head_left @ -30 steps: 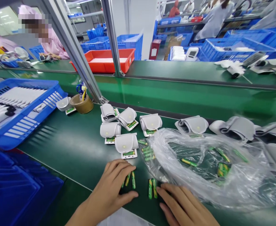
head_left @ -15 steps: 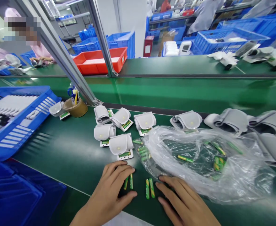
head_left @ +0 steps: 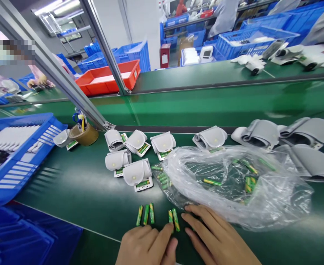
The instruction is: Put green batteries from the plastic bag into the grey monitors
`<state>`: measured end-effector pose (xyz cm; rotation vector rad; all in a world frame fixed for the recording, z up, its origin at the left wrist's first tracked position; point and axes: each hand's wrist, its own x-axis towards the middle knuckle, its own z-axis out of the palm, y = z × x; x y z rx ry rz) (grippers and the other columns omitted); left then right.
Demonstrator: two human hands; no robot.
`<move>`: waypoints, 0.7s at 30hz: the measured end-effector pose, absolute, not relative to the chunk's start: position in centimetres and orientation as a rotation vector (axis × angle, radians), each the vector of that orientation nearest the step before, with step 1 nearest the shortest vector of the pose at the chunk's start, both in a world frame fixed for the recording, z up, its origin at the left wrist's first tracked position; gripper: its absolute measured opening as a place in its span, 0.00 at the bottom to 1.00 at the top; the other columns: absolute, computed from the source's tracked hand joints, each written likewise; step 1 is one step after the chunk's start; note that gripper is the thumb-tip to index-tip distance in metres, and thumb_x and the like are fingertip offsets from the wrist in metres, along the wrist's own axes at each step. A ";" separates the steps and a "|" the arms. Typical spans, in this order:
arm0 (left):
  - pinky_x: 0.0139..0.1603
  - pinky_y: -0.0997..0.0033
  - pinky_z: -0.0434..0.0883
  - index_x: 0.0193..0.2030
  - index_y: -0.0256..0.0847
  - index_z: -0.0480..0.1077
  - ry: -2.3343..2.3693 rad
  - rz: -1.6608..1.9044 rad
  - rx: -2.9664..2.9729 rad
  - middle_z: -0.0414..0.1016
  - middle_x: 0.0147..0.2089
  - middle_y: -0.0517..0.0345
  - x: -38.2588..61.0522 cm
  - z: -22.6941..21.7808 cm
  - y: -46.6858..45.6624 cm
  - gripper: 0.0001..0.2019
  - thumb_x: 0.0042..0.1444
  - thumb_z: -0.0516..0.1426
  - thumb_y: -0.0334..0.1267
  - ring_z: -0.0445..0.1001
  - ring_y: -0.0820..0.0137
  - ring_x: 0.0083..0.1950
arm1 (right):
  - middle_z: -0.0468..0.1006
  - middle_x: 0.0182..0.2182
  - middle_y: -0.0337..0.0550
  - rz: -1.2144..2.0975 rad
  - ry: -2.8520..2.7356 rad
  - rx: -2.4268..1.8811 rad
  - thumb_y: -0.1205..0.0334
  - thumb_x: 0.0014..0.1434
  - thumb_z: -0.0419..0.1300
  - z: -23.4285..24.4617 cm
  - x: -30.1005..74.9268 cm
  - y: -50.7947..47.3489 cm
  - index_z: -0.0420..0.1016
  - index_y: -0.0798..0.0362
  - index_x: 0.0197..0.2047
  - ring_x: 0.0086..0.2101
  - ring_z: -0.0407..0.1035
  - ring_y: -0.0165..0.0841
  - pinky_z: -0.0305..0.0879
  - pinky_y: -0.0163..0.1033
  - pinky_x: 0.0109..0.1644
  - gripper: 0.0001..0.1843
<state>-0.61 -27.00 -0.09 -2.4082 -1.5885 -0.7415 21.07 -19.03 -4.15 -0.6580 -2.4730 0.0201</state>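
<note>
My left hand (head_left: 146, 246) rests at the belt's near edge, its fingertips touching or nearly touching the lower end of a green-and-yellow AA battery (head_left: 170, 217). Beside that battery lies a second one (head_left: 175, 219), with my right hand (head_left: 217, 235) just to its right, holding nothing. Three more batteries (head_left: 146, 214) lie side by side to the left. A clear plastic bag (head_left: 233, 184) holding loose batteries lies against my right hand. Grey cuff units with white covers (head_left: 137, 172) and small battery boxes (head_left: 143, 185) stand beyond, on the green belt (head_left: 68, 191).
A blue crate of white items (head_left: 18, 158) sits at the belt's left side, beside a tape roll holding pens (head_left: 83, 134). More grey cuffs (head_left: 257, 133) lie at the right. Behind an aluminium frame post (head_left: 59, 73), a red tray (head_left: 108, 77) and a co-worker's hands (head_left: 38, 81) show.
My left hand has drawn back toward me and moved right, uncovering the three batteries. The whole view has shifted as my head turned.
</note>
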 end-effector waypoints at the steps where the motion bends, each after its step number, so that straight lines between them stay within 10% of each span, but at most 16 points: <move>1: 0.20 0.69 0.66 0.50 0.39 0.70 -1.614 -0.759 -2.402 0.73 0.24 0.66 -1.0 0.0 -26.9 0.08 0.66 0.54 0.31 0.70 0.73 0.20 | 0.81 0.53 0.48 0.021 -2.473 -0.654 0.63 0.77 0.48 -4.2 21.1 -19.0 0.77 0.56 0.57 0.53 0.76 0.36 0.75 0.40 0.51 0.18; 11: 0.57 0.60 0.66 0.57 0.37 0.71 -1.664 -0.683 -2.338 0.78 0.50 0.49 -3.8 2.1 -26.3 0.15 0.69 0.57 0.43 0.70 0.61 0.55 | 0.82 0.51 0.46 0.033 -2.410 -0.702 0.62 0.78 0.46 -3.9 20.6 -19.0 0.77 0.54 0.56 0.50 0.77 0.35 0.74 0.40 0.51 0.18; 15: 0.62 0.55 0.62 0.60 0.36 0.71 -1.559 -0.520 -2.410 0.76 0.59 0.45 -2.9 1.1 -25.8 0.27 0.68 0.55 0.57 0.63 0.54 0.66 | 0.83 0.51 0.44 0.028 -2.389 -0.721 0.62 0.78 0.45 -4.2 20.6 -19.1 0.77 0.52 0.56 0.50 0.77 0.35 0.75 0.40 0.47 0.19; 21: 0.62 0.48 0.62 0.62 0.38 0.70 -1.605 -0.440 -2.458 0.73 0.64 0.45 -2.3 0.1 -25.4 0.23 0.69 0.56 0.52 0.59 0.50 0.70 | 0.83 0.51 0.44 0.045 -2.382 -0.707 0.62 0.78 0.46 -4.9 20.8 -19.3 0.77 0.53 0.55 0.50 0.77 0.37 0.75 0.41 0.45 0.18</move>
